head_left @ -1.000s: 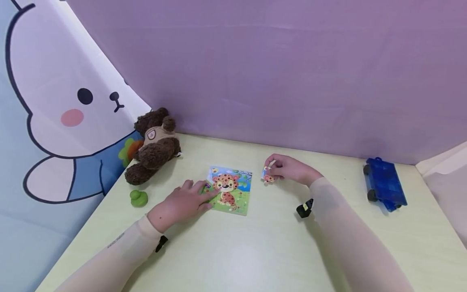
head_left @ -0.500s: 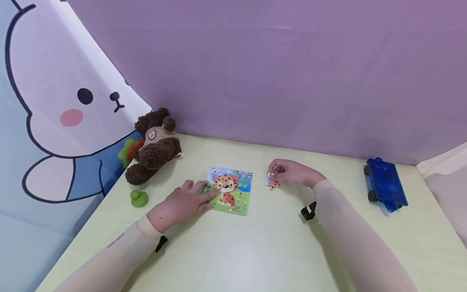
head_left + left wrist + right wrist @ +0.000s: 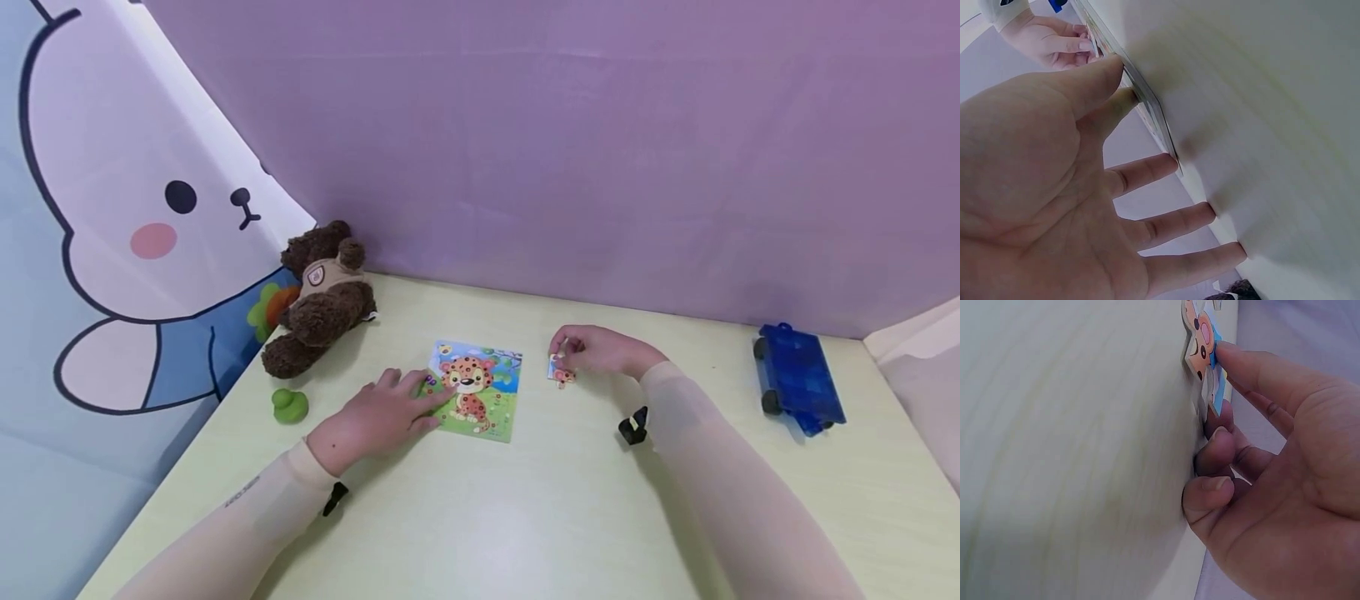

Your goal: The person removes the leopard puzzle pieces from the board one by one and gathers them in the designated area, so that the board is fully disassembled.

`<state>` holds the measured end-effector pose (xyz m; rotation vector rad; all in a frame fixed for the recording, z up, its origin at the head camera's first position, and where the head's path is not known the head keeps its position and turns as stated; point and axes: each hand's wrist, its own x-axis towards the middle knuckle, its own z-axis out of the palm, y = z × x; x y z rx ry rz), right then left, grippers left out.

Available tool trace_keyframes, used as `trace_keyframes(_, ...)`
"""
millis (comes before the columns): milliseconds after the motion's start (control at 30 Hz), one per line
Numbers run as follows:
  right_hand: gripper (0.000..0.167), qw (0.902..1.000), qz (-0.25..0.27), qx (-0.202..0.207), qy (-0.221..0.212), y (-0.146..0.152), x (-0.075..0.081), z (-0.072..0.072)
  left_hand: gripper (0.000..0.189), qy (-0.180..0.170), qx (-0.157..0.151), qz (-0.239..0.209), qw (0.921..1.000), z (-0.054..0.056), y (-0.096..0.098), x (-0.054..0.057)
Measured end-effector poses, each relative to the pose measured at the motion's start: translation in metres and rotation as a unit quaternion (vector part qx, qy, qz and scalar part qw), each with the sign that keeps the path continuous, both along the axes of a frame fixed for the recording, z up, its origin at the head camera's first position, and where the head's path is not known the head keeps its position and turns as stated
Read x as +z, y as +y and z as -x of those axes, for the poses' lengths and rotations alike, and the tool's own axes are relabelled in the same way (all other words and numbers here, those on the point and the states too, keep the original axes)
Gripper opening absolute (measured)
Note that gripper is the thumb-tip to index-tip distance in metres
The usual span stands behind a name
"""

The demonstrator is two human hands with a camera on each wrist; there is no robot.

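A square leopard jigsaw puzzle (image 3: 488, 408) lies flat on the table. My left hand (image 3: 375, 414) rests on its left side, fingers spread and nearly straight; the left wrist view shows the fingertips touching the puzzle's edge and the tabletop. Right of the puzzle, my right hand (image 3: 600, 350) pinches a puzzle piece (image 3: 1204, 340) between thumb and fingers, low over the table. Part of a leopard face with an ear shows on that piece, plus some blue. The right hand's other fingers curl against the tabletop. Fingers hide some of the piece, and whether it is one piece I cannot tell.
A brown teddy bear (image 3: 322, 300) leans at the back left corner, with a small green toy duck (image 3: 289, 406) in front of it. A blue translucent toy car (image 3: 798, 377) stands at the far right. A purple cloth (image 3: 555, 167) borders the table's back edge.
The right hand has shifted slightly right and lower with the puzzle piece, away from the puzzle, then stayed nearly still. The left hand keeps its place on the puzzle.
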<state>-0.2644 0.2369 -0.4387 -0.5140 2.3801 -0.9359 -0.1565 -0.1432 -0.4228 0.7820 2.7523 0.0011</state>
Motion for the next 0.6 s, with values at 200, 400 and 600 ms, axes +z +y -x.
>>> trace_keyframes(200,0.023,0.9999,-0.004,0.004,0.008,0.0005,-0.0018,0.0038,0.055,0.005,-0.001,0.000,1.0000,0.0000,0.0008,0.0014)
trace_keyframes(400,0.023,1.0000,0.000,0.002,0.006,0.0001,-0.0027,0.0033,0.055,0.001,-0.001,0.000,1.0000,-0.0008,0.0019,0.0035)
trace_keyframes(600,0.023,1.0000,0.002,0.001,0.004,-0.0003,-0.0009,0.0010,0.056,0.001,-0.003,-0.001,1.0000,-0.0008,0.0024,0.0039)
